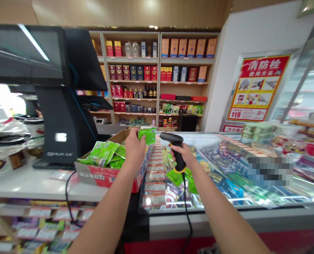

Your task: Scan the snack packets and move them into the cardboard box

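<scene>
Two bare hands work over a shop counter, seen from the person's head. The left hand (135, 146) pinches a green foil packet (147, 135) upright, just above the corner of an open cardboard box (104, 178). The right hand (182, 155) is clenched around a black barcode scanner (171, 138), its head tilted toward that packet. Another green packet (175, 177) sits just below the scanner's base; whether the right hand also holds it, I cannot tell.

A light pinch could let the held packet slip into the dark gap beside the box. The scanner's coiled-looking black cord (186, 211) hangs loose and could snag an arm. The box overhangs the counter's edge, so a knock could tip out the green packets (101, 153) inside it.

Left of the box stands a black point-of-sale terminal (64, 123), partly blocking the view beyond. Right of the box lies a glass-topped freezer (252, 214), lined with price strips (154, 173). Behind the box rise wooden shelves (159, 81) of boxed liquor, and farther right hangs a red fire-hydrant poster (257, 88).
</scene>
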Demonstrator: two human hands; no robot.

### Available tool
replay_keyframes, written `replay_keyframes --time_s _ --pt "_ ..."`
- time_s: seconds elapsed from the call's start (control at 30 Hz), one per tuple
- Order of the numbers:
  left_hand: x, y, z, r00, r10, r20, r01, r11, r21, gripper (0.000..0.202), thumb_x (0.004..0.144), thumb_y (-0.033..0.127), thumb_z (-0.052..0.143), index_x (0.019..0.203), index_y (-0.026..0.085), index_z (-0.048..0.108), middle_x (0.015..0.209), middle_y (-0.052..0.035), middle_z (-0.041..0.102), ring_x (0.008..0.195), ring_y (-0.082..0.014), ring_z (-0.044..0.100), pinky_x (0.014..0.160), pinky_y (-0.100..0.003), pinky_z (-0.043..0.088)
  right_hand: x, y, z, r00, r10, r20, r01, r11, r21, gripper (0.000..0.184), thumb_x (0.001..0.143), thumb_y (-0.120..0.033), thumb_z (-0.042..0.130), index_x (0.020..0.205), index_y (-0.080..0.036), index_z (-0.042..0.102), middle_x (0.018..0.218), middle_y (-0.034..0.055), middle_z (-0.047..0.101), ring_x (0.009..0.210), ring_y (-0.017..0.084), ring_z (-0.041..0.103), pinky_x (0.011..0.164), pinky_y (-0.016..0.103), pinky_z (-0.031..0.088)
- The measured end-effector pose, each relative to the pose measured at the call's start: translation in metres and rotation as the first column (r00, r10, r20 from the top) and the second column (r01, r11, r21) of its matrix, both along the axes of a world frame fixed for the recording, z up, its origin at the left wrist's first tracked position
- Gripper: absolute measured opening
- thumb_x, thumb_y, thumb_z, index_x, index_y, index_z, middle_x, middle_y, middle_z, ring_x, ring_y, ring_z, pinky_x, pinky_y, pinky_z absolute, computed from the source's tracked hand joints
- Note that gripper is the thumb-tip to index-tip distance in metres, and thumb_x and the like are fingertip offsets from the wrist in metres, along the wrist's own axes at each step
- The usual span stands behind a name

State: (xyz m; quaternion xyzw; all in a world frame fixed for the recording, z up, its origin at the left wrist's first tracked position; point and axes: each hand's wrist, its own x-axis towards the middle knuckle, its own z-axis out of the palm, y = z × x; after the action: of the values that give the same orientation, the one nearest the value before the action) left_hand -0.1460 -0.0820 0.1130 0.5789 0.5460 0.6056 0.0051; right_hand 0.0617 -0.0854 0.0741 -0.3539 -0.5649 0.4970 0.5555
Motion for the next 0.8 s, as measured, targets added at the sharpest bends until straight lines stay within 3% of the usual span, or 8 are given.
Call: replay_keyframes --time_s 0.13,0.27,0.37,0.5,0.57,0.63,0.73,0.8 --pt "-0.047 0.010 -0.005 0.992 0.120 0.031 -0.121 0.993 0.011 0.036 0.074 0.014 0.061 0.109 0.017 0.057 0.097 -0.0086 0.064 0.098 -0.0260 0.062 0.095 -0.041 0.046 -0.046 0.009 0.004 0.996 0.083 0.021 -0.084 0.996 0.033 0.027 0.063 -0.040 0.071 0.070 -0.016 0.060 0.051 -0.0023 0.058 0.039 0.011 0.052 0.039 0.022 0.043" --pt "-0.065 0.011 -0.012 0.983 0.181 0.013 -0.181 0.975 0.125 0.050 0.073 0.005 0.055 0.122 0.013 0.051 0.132 -0.0181 0.050 0.131 -0.0296 0.044 0.113 -0.046 0.032 -0.071 0.016 -0.004 0.988 0.138 0.063 -0.140 0.990 0.023 0.027 0.065 -0.040 0.070 0.075 -0.016 0.061 0.050 -0.0014 0.060 0.039 0.013 0.054 0.038 0.023 0.043" --pt "-0.050 0.003 -0.011 0.989 0.145 -0.030 -0.135 0.967 0.215 0.045 0.076 0.007 0.054 0.121 0.014 0.052 0.142 -0.0182 0.040 0.139 -0.0292 0.035 0.117 -0.045 0.027 -0.067 0.014 -0.009 0.992 0.117 0.049 -0.117 0.993 0.004 0.026 0.065 -0.039 0.070 0.073 -0.017 0.061 0.050 -0.0016 0.059 0.038 0.012 0.053 0.038 0.023 0.043" --pt "-0.003 -0.003 -0.017 0.990 -0.050 -0.129 0.079 0.969 0.233 0.031 0.083 0.010 0.050 0.112 0.017 0.057 0.132 -0.0146 0.050 0.130 -0.0249 0.047 0.110 -0.040 0.037 -0.034 0.011 -0.016 0.999 0.038 -0.014 -0.039 0.999 -0.016 0.027 0.064 -0.039 0.071 0.073 -0.016 0.060 0.052 -0.0026 0.058 0.039 0.011 0.052 0.039 0.023 0.044" --pt "0.027 -0.001 -0.029 0.959 -0.181 -0.218 0.210 0.970 0.118 0.026 0.083 0.010 0.048 0.106 0.018 0.059 0.119 -0.0130 0.060 0.118 -0.0238 0.056 0.102 -0.037 0.044 -0.009 0.014 -0.023 0.998 -0.046 -0.030 0.045 0.998 -0.032 0.028 0.063 -0.039 0.072 0.074 -0.016 0.060 0.052 -0.0022 0.059 0.038 0.011 0.052 0.037 0.022 0.043" --pt "0.055 0.005 -0.044 0.901 -0.289 -0.324 0.271 0.957 -0.100 0.024 0.082 0.010 0.051 0.102 0.018 0.060 0.106 -0.0128 0.066 0.107 -0.0249 0.061 0.095 -0.036 0.046 0.017 0.017 -0.034 0.990 -0.136 -0.042 0.133 0.990 -0.052 0.031 0.061 -0.040 0.074 0.074 -0.016 0.059 0.050 -0.0021 0.059 0.037 0.012 0.053 0.036 0.023 0.043" --pt "0.089 0.017 -0.068 0.810 -0.392 -0.436 0.205 0.886 -0.416 0.021 0.083 0.018 0.057 0.103 0.015 0.062 0.098 -0.0166 0.069 0.097 -0.0282 0.066 0.086 -0.036 0.047 0.050 0.019 -0.051 0.967 -0.240 -0.085 0.236 0.970 -0.057 0.031 0.061 -0.039 0.075 0.076 -0.016 0.060 0.050 -0.0023 0.059 0.036 0.012 0.052 0.035 0.023 0.042" --pt "0.105 0.029 -0.081 0.791 -0.416 -0.449 0.156 0.847 -0.508 0.024 0.088 0.027 0.053 0.106 0.014 0.062 0.096 -0.0192 0.070 0.095 -0.0295 0.066 0.083 -0.036 0.047 0.063 0.019 -0.061 0.948 -0.293 -0.123 0.286 0.956 -0.071 0.029 0.062 -0.038 0.074 0.075 -0.017 0.059 0.050 -0.0025 0.058 0.036 0.012 0.051 0.035 0.024 0.041"
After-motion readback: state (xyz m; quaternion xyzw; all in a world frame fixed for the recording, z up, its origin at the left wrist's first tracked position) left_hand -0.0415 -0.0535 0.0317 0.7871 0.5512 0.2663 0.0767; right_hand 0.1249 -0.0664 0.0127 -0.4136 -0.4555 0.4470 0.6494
